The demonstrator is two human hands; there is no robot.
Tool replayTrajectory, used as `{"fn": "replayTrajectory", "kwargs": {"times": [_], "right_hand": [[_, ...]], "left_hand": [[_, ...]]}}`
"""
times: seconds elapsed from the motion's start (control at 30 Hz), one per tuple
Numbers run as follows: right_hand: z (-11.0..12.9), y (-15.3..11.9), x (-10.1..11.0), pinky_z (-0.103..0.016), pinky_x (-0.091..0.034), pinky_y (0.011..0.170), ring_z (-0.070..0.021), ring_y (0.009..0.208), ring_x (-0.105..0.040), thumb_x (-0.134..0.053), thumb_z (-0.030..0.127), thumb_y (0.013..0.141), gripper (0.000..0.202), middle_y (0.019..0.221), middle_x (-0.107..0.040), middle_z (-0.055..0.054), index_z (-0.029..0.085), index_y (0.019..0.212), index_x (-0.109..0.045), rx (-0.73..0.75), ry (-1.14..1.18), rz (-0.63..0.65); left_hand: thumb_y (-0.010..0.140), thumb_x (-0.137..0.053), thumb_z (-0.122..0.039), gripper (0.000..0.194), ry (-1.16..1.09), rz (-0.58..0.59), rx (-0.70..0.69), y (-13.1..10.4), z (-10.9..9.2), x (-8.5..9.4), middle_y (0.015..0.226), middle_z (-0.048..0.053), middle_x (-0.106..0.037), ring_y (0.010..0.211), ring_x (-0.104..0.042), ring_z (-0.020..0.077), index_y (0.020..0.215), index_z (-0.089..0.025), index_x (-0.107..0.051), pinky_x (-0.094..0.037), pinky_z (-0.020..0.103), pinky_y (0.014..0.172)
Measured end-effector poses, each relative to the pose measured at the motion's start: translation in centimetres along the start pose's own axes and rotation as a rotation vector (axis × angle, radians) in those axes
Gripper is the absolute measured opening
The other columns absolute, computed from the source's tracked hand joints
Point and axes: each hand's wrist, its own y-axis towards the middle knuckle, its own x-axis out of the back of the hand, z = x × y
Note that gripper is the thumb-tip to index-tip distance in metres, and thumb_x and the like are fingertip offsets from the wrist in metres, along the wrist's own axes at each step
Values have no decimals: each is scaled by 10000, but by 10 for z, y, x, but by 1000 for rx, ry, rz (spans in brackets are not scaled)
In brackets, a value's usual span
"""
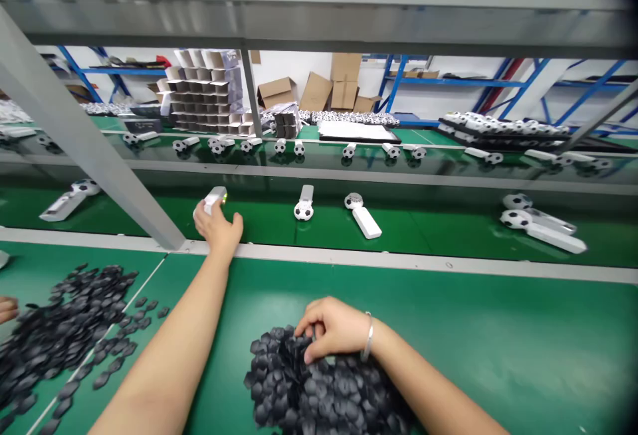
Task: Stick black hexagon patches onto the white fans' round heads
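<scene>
On the green conveyor belt, my left hand is closed around a white handheld device, its far end showing a small yellow-green glow. The hand hides the rest of the device. My right hand rests on a heap of small black hexagon-like pieces, fingers curled and thumb bent towards them. What lies between those fingertips is too hidden to make out. Further along the belt lie a white device with a football-patterned head and another one, both near my left hand's right side.
A second heap of black pieces spreads at left, beside another person's hand. A slanted metal post stands left of my left arm. More football-headed devices lie at right. Stacked open boxes stand beyond the belt.
</scene>
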Motion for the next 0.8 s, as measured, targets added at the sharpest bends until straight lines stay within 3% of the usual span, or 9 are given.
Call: {"fn": "replayTrajectory", "kwargs": {"times": [0.1,0.23,0.3,0.37,0.5,0.6,0.7,0.8], "right_hand": [[4,0,-7,-191,-403,539,-91,577,-499,-873,330,549,402,772,-613,5,218,922,-776,16,-101,-20],[5,-1,-8,-191,-397,535,-103,592,-525,-857,291,584,288,747,-628,0,209,852,-785,-15,-45,-66],[3,-1,-7,-192,-388,512,-99,556,-522,-836,257,599,242,706,-640,5,191,825,-780,-62,31,-64],[0,0,-8,-191,-392,499,-98,525,-540,-800,222,616,220,673,-654,14,181,829,-768,-122,139,-32],[-9,3,-5,-191,-442,503,-103,512,-597,-794,248,597,305,686,-674,19,173,886,-734,-195,369,42],[-14,4,1,-202,-483,530,-102,521,-611,-806,328,600,356,684,-663,16,161,903,-724,-199,439,73],[-14,3,6,-215,-507,573,-113,569,-638,-770,385,661,327,725,-661,-4,146,881,-731,-150,409,98],[-7,1,7,-205,-506,586,-120,613,-665,-670,296,782,196,802,-673,-23,145,892,-729,-117,219,97]], "left_hand": [[757,-604,-373,614,50,92,114,8,21,-4,1452,165,-232,1331,-267,394,1323,-200,-437,-301,545,1057],[740,-618,-429,649,70,181,182,18,42,-10,1440,184,-277,1265,-380,420,1331,-223,-447,-378,555,987],[759,-599,-467,740,79,204,209,23,47,-11,1378,214,-365,1182,-469,418,1411,-220,-350,-406,568,941],[766,-590,-498,744,86,238,222,29,50,-12,1267,214,-476,1113,-519,418,1413,-222,-348,-421,583,901],[724,-631,-526,665,87,285,220,37,48,-13,1151,196,-544,1070,-536,424,1299,-231,-470,-428,595,863],[707,-650,-500,648,49,282,191,35,42,-12,1158,174,-535,1039,-562,381,1269,-229,-473,-463,520,854],[748,-601,-495,603,-11,250,158,24,32,-6,1118,134,-560,1001,-582,325,1256,-214,-436,-486,441,840],[738,-603,-475,558,-73,229,97,1,19,6,1076,85,-585,982,-588,285,1204,-217,-436,-486,397,857]]}}
